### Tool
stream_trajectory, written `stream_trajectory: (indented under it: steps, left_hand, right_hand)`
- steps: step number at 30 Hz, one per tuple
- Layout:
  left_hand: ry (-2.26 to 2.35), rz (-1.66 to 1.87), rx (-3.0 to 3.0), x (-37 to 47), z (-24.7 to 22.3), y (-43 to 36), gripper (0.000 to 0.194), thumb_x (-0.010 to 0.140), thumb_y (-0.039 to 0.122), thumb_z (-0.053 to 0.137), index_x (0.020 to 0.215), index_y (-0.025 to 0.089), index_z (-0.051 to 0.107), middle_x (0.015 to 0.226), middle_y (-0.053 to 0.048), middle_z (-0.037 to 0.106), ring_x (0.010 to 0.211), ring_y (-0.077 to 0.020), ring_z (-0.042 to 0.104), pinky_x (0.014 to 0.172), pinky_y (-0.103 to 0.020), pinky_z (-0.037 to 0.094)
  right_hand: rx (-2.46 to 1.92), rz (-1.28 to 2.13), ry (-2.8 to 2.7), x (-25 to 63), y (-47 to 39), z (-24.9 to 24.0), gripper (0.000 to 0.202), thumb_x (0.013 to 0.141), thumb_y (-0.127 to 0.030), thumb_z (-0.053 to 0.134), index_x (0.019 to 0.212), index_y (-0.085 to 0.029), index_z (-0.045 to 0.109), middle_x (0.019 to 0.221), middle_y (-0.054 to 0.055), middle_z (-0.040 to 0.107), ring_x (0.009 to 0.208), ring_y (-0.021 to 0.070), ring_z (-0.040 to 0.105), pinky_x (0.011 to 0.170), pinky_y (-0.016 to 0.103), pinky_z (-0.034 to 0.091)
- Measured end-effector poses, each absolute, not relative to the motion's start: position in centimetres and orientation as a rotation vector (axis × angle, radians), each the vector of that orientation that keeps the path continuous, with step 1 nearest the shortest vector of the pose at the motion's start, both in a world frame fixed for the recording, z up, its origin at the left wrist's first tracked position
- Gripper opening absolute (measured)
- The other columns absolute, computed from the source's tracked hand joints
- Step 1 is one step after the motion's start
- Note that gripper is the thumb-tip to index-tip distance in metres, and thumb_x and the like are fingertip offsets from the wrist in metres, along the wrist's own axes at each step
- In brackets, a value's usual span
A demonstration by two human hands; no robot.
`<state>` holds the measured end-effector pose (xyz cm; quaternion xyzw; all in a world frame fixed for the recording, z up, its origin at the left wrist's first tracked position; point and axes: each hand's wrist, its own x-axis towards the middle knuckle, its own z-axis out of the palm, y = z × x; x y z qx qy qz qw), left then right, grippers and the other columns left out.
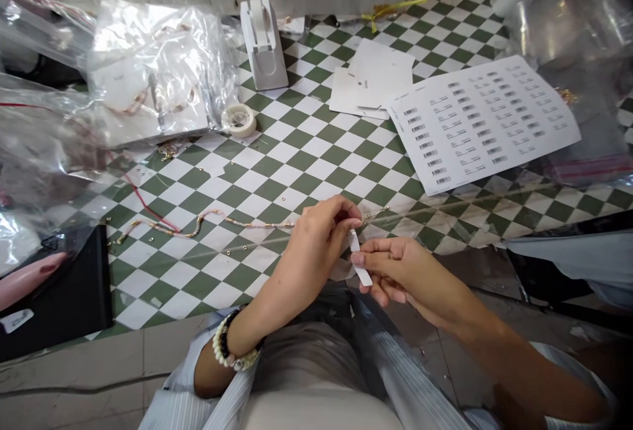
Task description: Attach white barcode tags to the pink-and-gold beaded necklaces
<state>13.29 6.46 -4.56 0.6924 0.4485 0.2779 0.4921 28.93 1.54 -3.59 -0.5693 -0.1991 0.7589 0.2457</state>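
Near the table's front edge, my left hand (316, 245) is closed in a pinch at one end of a thin beaded necklace (237, 221). The necklace trails off to the left in a wavy line, with pale, pinkish and gold beads. A short extender chain (378, 213) sticks out to the right past the left fingertips. My right hand (405, 268) grips a narrow white strip (363, 273), like a label, between thumb and fingers. The strip's upper end meets the left fingertips, which partly hide how it touches the necklace.
A printed barcode sheet (484, 120) and white cards (373, 77) lie at the right back. Behind stand a tape dispenser (267, 61) and a tape roll (242, 120). Plastic bags of jewelry (163, 67) fill the left. Small gold beads are scattered on the checked tablecloth (306, 153).
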Motion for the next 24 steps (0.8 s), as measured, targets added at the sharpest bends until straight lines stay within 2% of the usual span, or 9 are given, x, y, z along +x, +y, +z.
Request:
stream_trajectory:
  steps: [8, 11, 17, 24]
  left_hand:
    - [1.028, 0.68, 1.76, 12.5, -3.9, 5.7, 0.014, 0.097, 0.01, 0.051, 0.089, 0.019, 0.057, 0.082, 0.003, 0.063, 0.077, -0.0113, 0.057, 0.081, -0.025, 0.04]
    - [1.05, 0.698, 1.738, 11.9, -3.8, 5.6, 0.012, 0.097, 0.011, 0.052, 0.091, 0.019, 0.058, 0.087, 0.002, 0.063, 0.082, -0.0117, 0.058, 0.08, -0.024, 0.041]
    - [1.001, 0.616, 1.523, 10.9, -4.1, 5.8, 0.011, 0.1, 0.023, 0.052, 0.093, 0.019, 0.059, 0.092, -0.002, 0.064, 0.088, -0.0139, 0.061, 0.075, -0.021, 0.045]
    - [0.985, 0.599, 1.483, 10.6, -4.2, 6.1, 0.011, 0.099, 0.024, 0.054, 0.092, 0.019, 0.06, 0.092, -0.002, 0.064, 0.091, -0.0137, 0.061, 0.075, -0.02, 0.046]
  right_hand:
    - [-1.494, 1.976, -0.507, 28.1, 2.5, -3.8, 0.035, 0.072, -0.042, 0.082, 0.072, -0.012, 0.064, 0.058, 0.001, 0.065, 0.041, 0.0027, 0.048, 0.039, 0.015, 0.03]
    - [-1.445, 1.936, -0.469, 27.9, 2.4, -4.0, 0.032, 0.071, -0.038, 0.084, 0.076, -0.013, 0.065, 0.06, 0.001, 0.066, 0.041, 0.0026, 0.049, 0.038, 0.013, 0.029]
    - [-1.44, 1.875, -0.44, 27.7, 2.1, -4.1, 0.031, 0.069, -0.035, 0.085, 0.074, -0.014, 0.064, 0.058, 0.001, 0.066, 0.038, 0.0021, 0.046, 0.036, 0.012, 0.029]
    - [-1.43, 1.904, -0.42, 27.7, 2.3, -4.4, 0.03, 0.069, -0.035, 0.085, 0.075, -0.014, 0.064, 0.056, 0.001, 0.066, 0.037, 0.003, 0.048, 0.034, 0.011, 0.027]
